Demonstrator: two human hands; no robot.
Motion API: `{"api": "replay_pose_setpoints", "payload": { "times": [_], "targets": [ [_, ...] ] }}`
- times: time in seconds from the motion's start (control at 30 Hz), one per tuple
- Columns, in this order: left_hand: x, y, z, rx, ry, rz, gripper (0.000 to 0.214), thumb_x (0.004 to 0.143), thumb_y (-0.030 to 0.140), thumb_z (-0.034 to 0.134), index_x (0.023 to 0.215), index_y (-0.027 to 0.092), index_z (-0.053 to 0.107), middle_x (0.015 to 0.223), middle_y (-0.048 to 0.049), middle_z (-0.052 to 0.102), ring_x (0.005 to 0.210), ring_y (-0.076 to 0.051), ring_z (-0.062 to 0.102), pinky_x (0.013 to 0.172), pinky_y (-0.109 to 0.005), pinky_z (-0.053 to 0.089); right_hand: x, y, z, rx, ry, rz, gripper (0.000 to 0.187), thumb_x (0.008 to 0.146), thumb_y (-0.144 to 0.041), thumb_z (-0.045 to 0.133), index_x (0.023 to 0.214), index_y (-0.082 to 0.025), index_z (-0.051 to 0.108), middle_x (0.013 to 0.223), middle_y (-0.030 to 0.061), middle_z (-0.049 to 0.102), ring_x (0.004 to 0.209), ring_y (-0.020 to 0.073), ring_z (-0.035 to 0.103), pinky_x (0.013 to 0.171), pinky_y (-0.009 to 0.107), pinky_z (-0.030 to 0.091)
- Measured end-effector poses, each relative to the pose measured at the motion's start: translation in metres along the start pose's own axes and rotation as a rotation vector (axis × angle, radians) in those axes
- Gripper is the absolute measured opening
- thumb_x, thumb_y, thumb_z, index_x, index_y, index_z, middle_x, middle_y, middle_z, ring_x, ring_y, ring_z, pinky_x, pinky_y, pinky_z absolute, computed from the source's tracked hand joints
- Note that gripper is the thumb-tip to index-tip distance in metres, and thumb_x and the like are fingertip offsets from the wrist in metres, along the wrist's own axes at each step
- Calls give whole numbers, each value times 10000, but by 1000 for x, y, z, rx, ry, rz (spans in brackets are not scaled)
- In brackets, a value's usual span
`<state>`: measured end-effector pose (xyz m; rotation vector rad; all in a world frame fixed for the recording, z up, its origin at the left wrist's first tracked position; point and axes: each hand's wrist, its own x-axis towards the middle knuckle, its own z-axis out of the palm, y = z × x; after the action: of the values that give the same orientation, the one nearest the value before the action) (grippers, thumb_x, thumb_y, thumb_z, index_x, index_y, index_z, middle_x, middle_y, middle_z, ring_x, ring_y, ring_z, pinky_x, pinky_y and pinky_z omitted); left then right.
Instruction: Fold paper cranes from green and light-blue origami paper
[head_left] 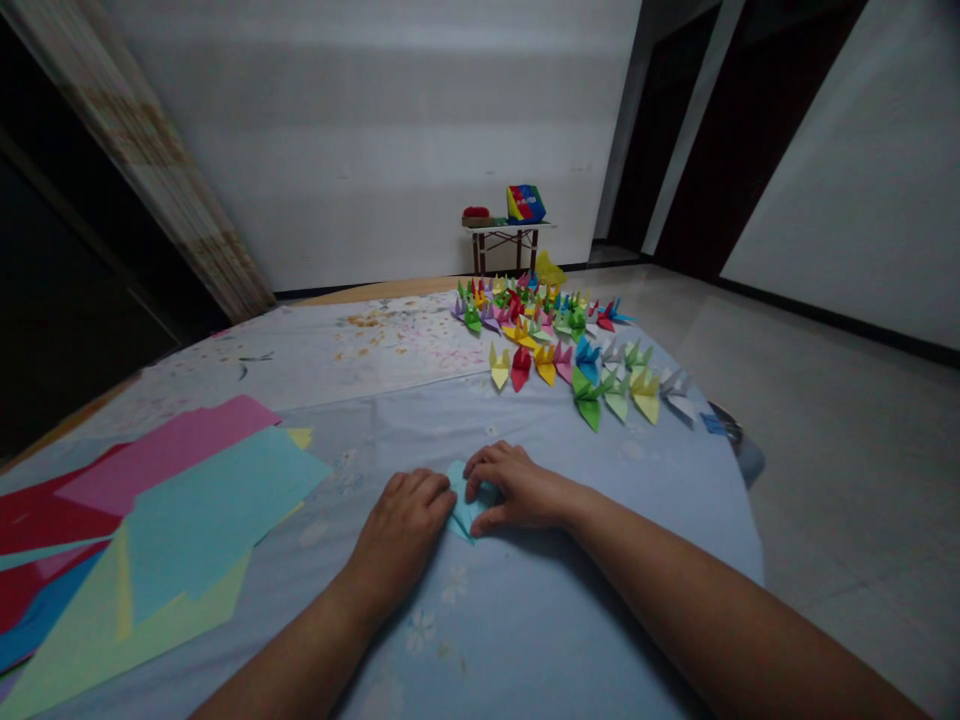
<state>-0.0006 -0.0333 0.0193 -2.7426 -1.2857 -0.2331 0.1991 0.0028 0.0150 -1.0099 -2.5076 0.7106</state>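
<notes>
A pale wall [390, 150] fills the far side of the room, and a grey tiled floor [862, 430] runs along the right. In front stands a broad table with a curved right edge, its wooden rim showing at the far left; a light blue flowered cloth [397, 420] covers the near part and a whiter one [315, 350] the rest. A patterned curtain [165, 140] hangs at the left. Against the wall is a small table [517, 228] with a bright red, yellow and blue box [526, 204] on it. Loose paper sheets overlap at the left of the big table: pink [172, 450], red [52, 510], light blue [217, 510] and pale yellow-green [82, 640] among them. The left hand [409, 515] lies palm down, fingers side by side at the left edge of the work (its thumb is hidden, so I cannot tell whether it pinches anything). The right hand [517, 485] arches over the other side, thumb and forefinger apart. Folded paper cranes [525, 305] crowd the table beyond, toward the right, the nearest standing in loose rows. Smallest of all, a folded light blue paper [461, 520] sits on the cloth between the two hands, touching both.
</notes>
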Motion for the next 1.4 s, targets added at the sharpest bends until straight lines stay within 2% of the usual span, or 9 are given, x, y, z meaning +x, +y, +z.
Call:
{"api": "replay_pose_setpoints", "payload": {
  "times": [0.13, 0.23, 0.3, 0.43, 0.7, 0.87, 1.07, 1.27, 1.4],
  "targets": [
    [-10, 0, 1, 13, -45, 22, 315, 844, 185, 449, 1149, 192, 528, 1200, -83, 548, 1104, -238, 442, 918, -401, 334, 0, 1, 0, -3, 14, -24, 347, 632, -452, 698, 906, -254, 623, 1067, 28, 540, 1021, 217, 430, 878, 370, 310],
    [-15, -2, -1, -38, -103, 16, 366, 864, 228, 398, 1220, 198, 480, 1271, -77, 508, 1169, -240, 405, 963, -425, 299, 0, 2, 0, -2, 20, -25, 346, 626, -456, 702, 896, -252, 631, 1062, 28, 545, 1016, 216, 436, 881, 368, 310],
    [-17, -6, -5, -104, -149, 28, 408, 868, 258, 383, 1271, 218, 423, 1297, -66, 489, 1185, -231, 400, 977, -431, 293, 0, 2, 0, 2, 21, -24, 335, 629, -447, 703, 892, -252, 633, 1065, 25, 546, 1013, 212, 438, 881, 366, 311],
    [-22, -17, -16, -246, -217, 90, 507, 843, 278, 428, 1334, 308, 305, 1400, -31, 354, 1248, -228, 331, 1001, -427, 282, 0, 1, 0, 10, 14, -18, 323, 634, -430, 705, 896, -254, 637, 1071, 24, 544, 1012, 210, 438, 879, 364, 314],
    [-23, -23, -24, -284, -272, 116, 483, 834, 289, 450, 1300, 366, 352, 1420, -26, 315, 1265, -253, 310, 1001, -458, 271, 0, 0, -2, 28, -5, 5, 331, 633, -440, 703, 899, -254, 638, 1082, 21, 540, 1022, 209, 430, 888, 362, 310],
    [-23, -20, -22, -253, -250, 116, 493, 824, 272, 453, 1300, 359, 356, 1420, -21, 316, 1264, -250, 316, 1004, -450, 270, 0, -2, -3, 23, -21, 12, 243, 699, -390, 661, 895, -249, 639, 1082, 28, 539, 1022, 207, 432, 891, 372, 306],
    [-24, -16, -20, -201, -218, 106, 527, 800, 263, 471, 1304, 357, 351, 1449, -7, 246, 1302, -277, 223, 1014, -477, 250, -1, -3, -2, 2, -4, 5, 211, 720, -370, 643, 891, -247, 635, 1078, 27, 539, 1014, 207, 434, 882, 370, 311],
    [-24, -7, -23, -212, -219, 99, 564, 784, 249, 488, 1322, 322, 337, 1380, -41, 384, 1266, -288, 294, 1019, -507, 228, -1, -1, -1, -13, 3, -2, 223, 719, -378, 645, 899, -246, 632, 1071, 33, 537, 1020, 203, 434, 881, 365, 313],
    [-25, -12, -27, -306, -267, 126, 611, 767, 297, 522, 1334, 343, 298, 1389, -35, 371, 1260, -273, 320, 1022, -479, 248, 0, -1, -1, -17, 2, 6, 219, 716, -376, 648, 892, -246, 634, 1070, 33, 540, 1019, 206, 434, 878, 364, 315]
  ]
}}
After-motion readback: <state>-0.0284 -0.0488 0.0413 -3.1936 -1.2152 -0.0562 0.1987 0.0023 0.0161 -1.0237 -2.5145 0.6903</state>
